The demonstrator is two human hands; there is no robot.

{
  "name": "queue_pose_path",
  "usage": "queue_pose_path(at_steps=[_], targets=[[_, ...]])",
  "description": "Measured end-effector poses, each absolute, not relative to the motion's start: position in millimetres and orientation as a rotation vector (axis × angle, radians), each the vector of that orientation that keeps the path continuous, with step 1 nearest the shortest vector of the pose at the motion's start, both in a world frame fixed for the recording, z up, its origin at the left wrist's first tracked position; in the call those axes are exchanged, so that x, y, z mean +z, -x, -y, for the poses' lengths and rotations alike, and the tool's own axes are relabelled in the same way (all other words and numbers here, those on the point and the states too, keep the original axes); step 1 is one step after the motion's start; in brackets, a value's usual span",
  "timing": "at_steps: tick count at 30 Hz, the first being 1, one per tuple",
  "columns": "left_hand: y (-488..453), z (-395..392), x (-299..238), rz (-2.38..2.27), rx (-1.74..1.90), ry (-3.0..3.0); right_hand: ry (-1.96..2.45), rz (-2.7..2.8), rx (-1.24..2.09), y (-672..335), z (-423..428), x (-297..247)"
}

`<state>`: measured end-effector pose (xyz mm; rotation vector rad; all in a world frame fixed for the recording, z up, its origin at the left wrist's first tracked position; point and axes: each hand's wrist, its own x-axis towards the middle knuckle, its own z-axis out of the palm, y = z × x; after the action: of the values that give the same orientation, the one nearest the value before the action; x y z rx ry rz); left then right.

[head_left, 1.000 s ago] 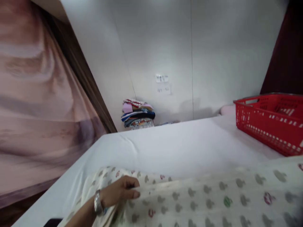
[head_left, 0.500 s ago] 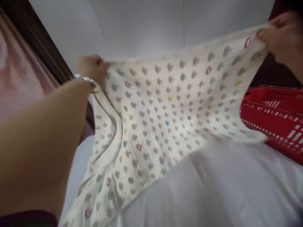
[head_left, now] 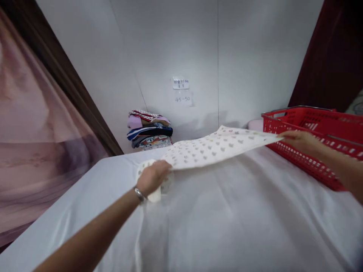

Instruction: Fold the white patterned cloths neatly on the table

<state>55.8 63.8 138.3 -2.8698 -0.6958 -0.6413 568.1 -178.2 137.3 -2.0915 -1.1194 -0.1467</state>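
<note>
A cream garment (head_left: 210,149) with small grey and coloured prints is stretched almost flat above the white-covered table (head_left: 215,223). My left hand (head_left: 154,176), with a silver bracelet at the wrist, grips its near left corner. A loose fold of the fabric hangs below and behind that hand. At the other end, my right hand (head_left: 296,139) pinches the right corner close to the red basket. Between the two hands the fabric's front edge runs taut, and its far part slopes back toward the wall. Whether it is a shirt or another piece of clothing, I cannot tell.
A stack of folded clothes (head_left: 150,130) stands at the table's back left. The red plastic basket (head_left: 303,160) with metal handles sits at the right. Handwritten labels (head_left: 181,90) are on the white wall. Pink fabric (head_left: 34,151) hangs along the left side.
Both hands have come down from the raised spread, bringing the garment from upright to nearly level over the table. The folded stack and the wall labels have come into view.
</note>
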Motion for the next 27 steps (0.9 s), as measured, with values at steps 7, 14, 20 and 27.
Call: queue_pose_path(at_steps=[7,14,20,27], targets=[[-61,11,9,0.693,-0.504,3.181,2.487,1.461,-0.009,-577,258,-11],[-42,52,38,0.531,-0.413,3.272,2.396,1.366,-0.107,-576,338,-20],[-13,74,39,0.48,-0.455,3.236,2.321,1.254,-0.179,-532,366,-17],[16,65,16,0.365,-0.561,3.186,2.266,1.402,-0.144,-503,381,-26]])
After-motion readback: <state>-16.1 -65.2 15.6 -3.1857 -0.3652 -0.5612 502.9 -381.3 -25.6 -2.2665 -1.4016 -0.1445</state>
